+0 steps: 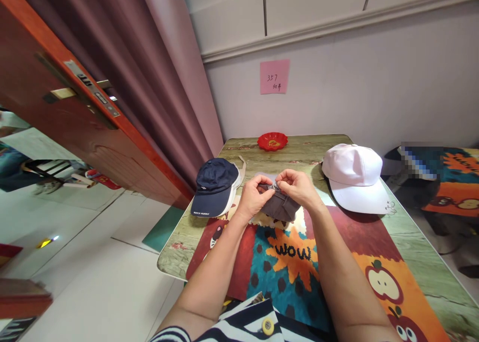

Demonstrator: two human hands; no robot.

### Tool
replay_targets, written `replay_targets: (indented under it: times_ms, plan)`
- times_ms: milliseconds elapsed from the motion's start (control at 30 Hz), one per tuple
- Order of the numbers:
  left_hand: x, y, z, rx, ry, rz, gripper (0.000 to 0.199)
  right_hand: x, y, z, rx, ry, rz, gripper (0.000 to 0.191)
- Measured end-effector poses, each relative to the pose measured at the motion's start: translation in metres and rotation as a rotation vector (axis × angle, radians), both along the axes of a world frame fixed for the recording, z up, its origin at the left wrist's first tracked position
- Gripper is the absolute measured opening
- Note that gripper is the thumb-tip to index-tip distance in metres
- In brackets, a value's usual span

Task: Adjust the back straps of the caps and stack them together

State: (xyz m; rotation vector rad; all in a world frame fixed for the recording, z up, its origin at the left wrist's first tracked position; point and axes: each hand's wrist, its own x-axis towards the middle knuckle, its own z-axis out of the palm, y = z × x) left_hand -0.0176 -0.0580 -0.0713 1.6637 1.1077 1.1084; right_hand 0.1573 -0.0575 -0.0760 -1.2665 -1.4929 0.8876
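Over the middle of the table, my left hand [253, 198] pinches the strap end of a dark grey cap [281, 207] between thumb and fingers. My right hand [298, 188] is closed on the same strap from the other side, and the fingertips of both hands nearly meet at a small shiny piece there. Most of the cap hangs below the fingers, just above a colourful mat [269, 242]. To the left sits a navy cap [216, 180] with a white cap partly hidden behind it. A white cap [354, 170] lies to the right, with small metal rings on its brim.
A red scalloped dish [272, 141] stands at the back of the wooden-patterned table [307, 150]. Behind it a pink note [274, 77] is stuck to the wall. A wooden door [112, 147] and a purple curtain [160, 83] border the left side.
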Motion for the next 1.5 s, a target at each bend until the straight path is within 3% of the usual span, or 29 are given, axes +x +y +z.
replay_targets:
  times_ms: [267,500,900,1067,1300,1400,1500]
  plan:
    - [0.0,-0.001,-0.001,0.097,0.097,0.037,0.016,0.001,-0.007,0.009,0.053,-0.183,0.042,0.014]
    - [-0.003,0.0,-0.002,0.071,0.091,0.032,0.018,0.005,-0.004,0.004,0.074,-0.038,0.075,0.024]
    - [-0.002,-0.002,0.003,0.069,0.056,0.033,0.018,-0.003,-0.012,0.018,0.198,-0.208,0.025,0.009]
    - [-0.002,-0.002,0.003,0.08,0.064,0.028,0.019,-0.005,-0.01,0.015,0.189,-0.192,-0.009,0.009]
    - [-0.005,-0.001,0.002,-0.007,-0.053,0.024,0.021,-0.003,-0.008,0.011,0.176,-0.007,-0.047,0.029]
    - [-0.008,0.001,0.001,-0.066,-0.151,0.02,0.026,0.007,-0.007,0.011,0.206,-0.11,0.043,0.041]
    - [-0.008,0.001,0.002,-0.088,-0.202,0.001,0.027,0.011,-0.005,0.007,0.192,-0.178,0.127,0.04]
